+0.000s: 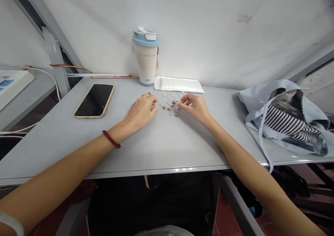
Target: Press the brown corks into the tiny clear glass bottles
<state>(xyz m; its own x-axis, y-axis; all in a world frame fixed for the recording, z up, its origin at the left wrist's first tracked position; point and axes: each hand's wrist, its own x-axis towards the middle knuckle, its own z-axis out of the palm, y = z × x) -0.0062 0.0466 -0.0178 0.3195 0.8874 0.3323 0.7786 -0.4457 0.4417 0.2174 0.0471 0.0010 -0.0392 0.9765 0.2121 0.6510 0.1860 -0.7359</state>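
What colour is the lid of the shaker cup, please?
The shaker cup's lid is light blue, with a white flip tab; head view.

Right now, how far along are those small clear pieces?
Done: nothing looks clearly finished; only one brown-tipped piece lies apart, by the left hand. In hand: the right hand's fingertips are at the small clear pieces; what the left hand holds is unclear. Left: most pieces lie loose in a cluster on the grey table.

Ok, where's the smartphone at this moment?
In the head view, the smartphone lies face up on the grey desk, left of the person's left hand and the blue-lidded tumbler.
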